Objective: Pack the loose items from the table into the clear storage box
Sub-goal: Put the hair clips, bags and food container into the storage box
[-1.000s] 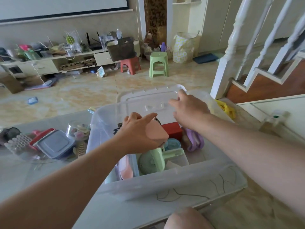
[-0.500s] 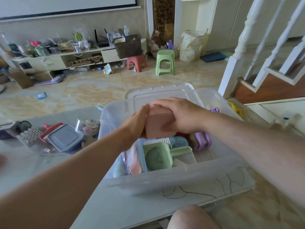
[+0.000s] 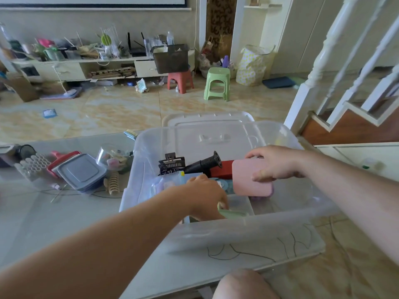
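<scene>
The clear storage box stands on the glass table in front of me. My right hand grips a pink rectangular case and holds it inside the box, above a purple item. My left hand reaches down into the box and its fingers curl on a pale green item. Inside also lie a black hair clip, a black-handled red tool and a small clear inner container.
Loose items lie left of the box: a blue-lidded container on a red one, a beige hair claw, a clear dome with small pieces and a clear bumpy tray. The box lid leans behind. A stair railing rises on the right.
The pink case passed from my left hand to my right, which moved it to the right side of the box. My left hand dropped into the box onto the green item.
</scene>
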`<action>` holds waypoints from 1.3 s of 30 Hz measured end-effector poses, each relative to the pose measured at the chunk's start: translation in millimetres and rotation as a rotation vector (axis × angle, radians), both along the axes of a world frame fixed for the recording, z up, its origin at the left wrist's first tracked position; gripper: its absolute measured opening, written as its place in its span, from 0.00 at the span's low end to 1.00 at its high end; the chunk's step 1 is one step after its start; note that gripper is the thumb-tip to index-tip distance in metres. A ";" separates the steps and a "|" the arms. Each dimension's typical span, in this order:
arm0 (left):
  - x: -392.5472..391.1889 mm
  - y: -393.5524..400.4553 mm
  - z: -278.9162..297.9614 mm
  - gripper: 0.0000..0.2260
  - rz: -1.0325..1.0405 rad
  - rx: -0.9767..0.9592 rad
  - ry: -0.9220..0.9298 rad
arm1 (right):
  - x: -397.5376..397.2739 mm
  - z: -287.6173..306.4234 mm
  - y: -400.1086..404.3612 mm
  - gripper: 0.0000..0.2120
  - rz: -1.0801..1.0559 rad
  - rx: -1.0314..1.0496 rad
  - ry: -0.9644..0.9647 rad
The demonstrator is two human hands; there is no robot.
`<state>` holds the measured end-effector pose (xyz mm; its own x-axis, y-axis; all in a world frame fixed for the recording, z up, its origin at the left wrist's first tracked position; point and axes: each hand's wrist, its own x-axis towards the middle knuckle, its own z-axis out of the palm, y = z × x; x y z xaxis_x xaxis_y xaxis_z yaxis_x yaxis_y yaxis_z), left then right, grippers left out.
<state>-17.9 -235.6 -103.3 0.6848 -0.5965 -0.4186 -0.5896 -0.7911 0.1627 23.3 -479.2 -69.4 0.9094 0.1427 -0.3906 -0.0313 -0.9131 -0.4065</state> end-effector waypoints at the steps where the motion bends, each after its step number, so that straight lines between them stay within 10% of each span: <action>1: 0.2 5.8 1.8 0.22 0.010 -0.022 0.037 | 2.1 -0.3 0.3 0.26 -0.016 0.062 0.047; 11: -7.1 30.1 9.9 0.20 -0.022 0.097 -0.070 | -6.2 -28.6 32.1 0.23 0.089 0.070 0.460; 22: -25.1 77.3 36.0 0.28 0.078 -0.130 -0.089 | -35.1 17.5 88.8 0.22 0.428 -0.437 0.120; 31: -37.7 219.9 31.2 0.11 0.437 -0.670 -0.704 | -46.6 54.7 234.4 0.20 0.353 0.176 -0.519; 39: -33.6 347.8 -46.2 0.27 1.050 -0.388 -0.393 | -3.6 14.9 393.2 0.25 0.468 0.019 -0.459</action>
